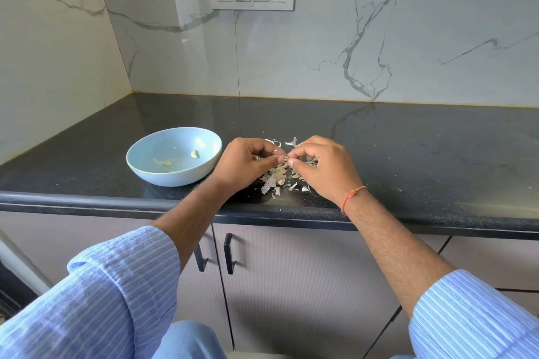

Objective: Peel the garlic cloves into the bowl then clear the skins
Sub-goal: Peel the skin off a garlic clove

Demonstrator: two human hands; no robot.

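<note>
We pinch garlic clove (285, 158) between left hand (245, 164) and right hand (323, 167), above skins (272, 180), beside bowl (145, 166). Clove small, firm, slippery; skin papery, tears easily, so grip tip edge.

Soft, even daylight fills the scene, brightest on the marble wall (320, 46), which carries a pale vertical sheen left of centre. The dark polished table (408, 148) mirrors the wall's grey veins (a mild glare, not blown out). Shadows under the hands (287, 158) and the bowl (140, 166) are faint. Wide-angle distortion bows the table's front edge; the near sleeves (116, 285) look slightly soft.
</note>
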